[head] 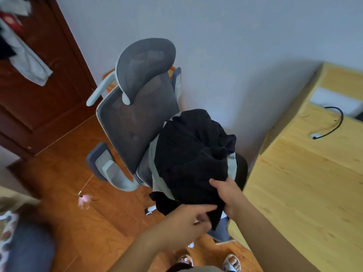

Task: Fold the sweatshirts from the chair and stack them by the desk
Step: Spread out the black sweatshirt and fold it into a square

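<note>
From the head camera, a black sweatshirt (190,154) lies heaped on the seat of the chair (137,107), over a pale garment (155,179). Both hands grip its near edge: the left hand (188,218) below, the right hand (227,195) beside it, toward the wooden tabletop (298,183).

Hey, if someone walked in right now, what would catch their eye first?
The black sweatshirt heaped on the grey mesh chair at centre, over a pale garment. Both hands grip its near edge: right hand on top, left hand below. To the right stands the light wooden desk, a black cable on it.
</note>
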`<move>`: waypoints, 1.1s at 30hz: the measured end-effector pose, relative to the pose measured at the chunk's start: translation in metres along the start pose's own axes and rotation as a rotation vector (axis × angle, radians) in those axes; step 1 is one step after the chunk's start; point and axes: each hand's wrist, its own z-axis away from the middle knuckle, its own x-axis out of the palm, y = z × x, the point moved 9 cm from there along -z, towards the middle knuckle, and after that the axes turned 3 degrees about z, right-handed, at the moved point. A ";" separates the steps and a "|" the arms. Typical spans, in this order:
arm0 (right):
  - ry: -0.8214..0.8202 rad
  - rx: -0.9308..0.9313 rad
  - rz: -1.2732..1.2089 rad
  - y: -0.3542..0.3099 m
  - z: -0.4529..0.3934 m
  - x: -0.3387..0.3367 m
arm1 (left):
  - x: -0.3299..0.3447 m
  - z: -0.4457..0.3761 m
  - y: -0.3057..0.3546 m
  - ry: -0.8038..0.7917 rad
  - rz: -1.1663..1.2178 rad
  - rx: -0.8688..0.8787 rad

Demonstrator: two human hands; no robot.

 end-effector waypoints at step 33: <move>1.158 -1.130 0.222 -0.318 0.470 -0.447 | -0.098 -0.074 0.542 0.785 -0.201 0.792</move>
